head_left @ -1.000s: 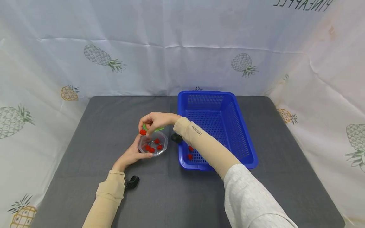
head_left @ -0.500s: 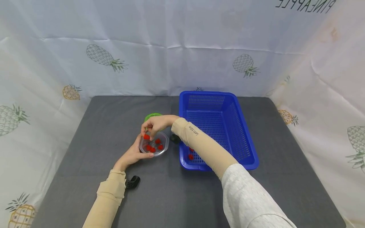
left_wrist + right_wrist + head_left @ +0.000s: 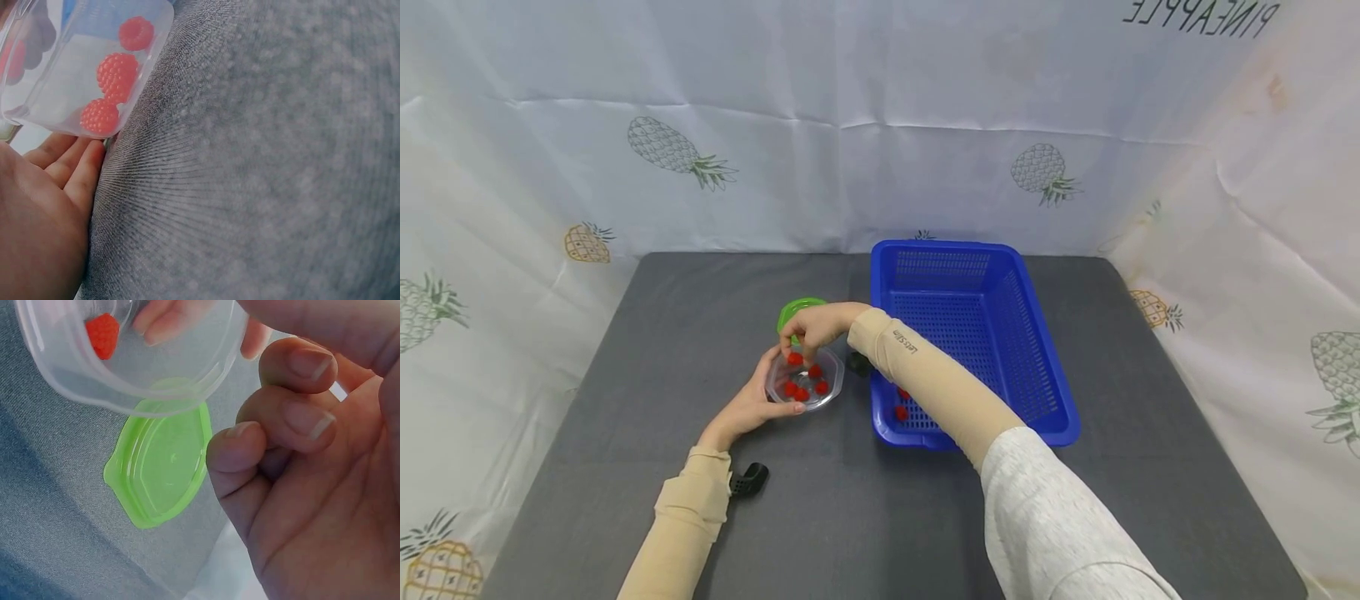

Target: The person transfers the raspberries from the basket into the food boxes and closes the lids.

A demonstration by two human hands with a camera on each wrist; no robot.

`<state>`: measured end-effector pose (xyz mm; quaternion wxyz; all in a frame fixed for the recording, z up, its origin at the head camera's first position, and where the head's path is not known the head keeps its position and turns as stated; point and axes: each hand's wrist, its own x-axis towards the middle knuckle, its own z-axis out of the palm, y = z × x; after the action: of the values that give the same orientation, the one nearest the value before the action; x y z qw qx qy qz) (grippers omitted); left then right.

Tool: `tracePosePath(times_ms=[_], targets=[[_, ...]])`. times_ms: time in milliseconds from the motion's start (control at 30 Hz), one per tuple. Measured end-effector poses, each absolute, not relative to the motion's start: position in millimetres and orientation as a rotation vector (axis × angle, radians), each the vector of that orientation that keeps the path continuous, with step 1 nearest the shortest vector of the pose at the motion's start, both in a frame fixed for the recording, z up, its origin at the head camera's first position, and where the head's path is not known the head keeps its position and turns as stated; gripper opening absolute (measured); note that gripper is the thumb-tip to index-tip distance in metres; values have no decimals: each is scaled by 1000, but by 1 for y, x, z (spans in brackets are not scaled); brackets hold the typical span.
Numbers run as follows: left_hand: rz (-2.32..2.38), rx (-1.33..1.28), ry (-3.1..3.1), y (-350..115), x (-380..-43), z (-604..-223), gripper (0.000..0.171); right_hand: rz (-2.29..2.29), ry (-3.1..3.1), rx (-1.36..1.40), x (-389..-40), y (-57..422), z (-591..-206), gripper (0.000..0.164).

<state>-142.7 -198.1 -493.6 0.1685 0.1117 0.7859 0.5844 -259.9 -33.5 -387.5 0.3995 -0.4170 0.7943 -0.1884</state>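
Note:
My left hand (image 3: 748, 408) holds a clear plastic container (image 3: 833, 400) at its left side, thumb at the near rim and fingers behind it. Several red raspberries (image 3: 117, 76) lie on its floor. Over the container's far left rim, my right hand (image 3: 822, 325) pinches another raspberry (image 3: 794, 358) between thumb and index finger. In the right wrist view, the other fingers (image 3: 303, 419) are curled towards the palm, and the pinch itself is out of frame. A green plastic lid (image 3: 159, 462) lies on the table just beyond the container.
A blue plastic basket (image 3: 1051, 358) with slotted sides stands right of the container. At least two raspberries (image 3: 901, 413) lie in its near left corner, partly behind the right forearm. White pineapple-print cloth (image 3: 850, 183) hangs behind the dark grey table (image 3: 887, 517).
My right hand has moved slightly right and nearer with its raspberry, bringing it over the container. The green lid shows more behind it. My left hand keeps its hold.

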Motion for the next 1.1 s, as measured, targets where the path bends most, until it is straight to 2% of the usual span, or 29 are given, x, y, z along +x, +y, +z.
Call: tracePosePath(times_ms=[800,1100], targets=[[1687,339,2225,-198,-142,-493,94,-332,2031,-1052,-258,-42,-395,30],[1686,348,2227,-198,-143,-495,94,-372,2018,-1044,-256,-42,-396,27]])
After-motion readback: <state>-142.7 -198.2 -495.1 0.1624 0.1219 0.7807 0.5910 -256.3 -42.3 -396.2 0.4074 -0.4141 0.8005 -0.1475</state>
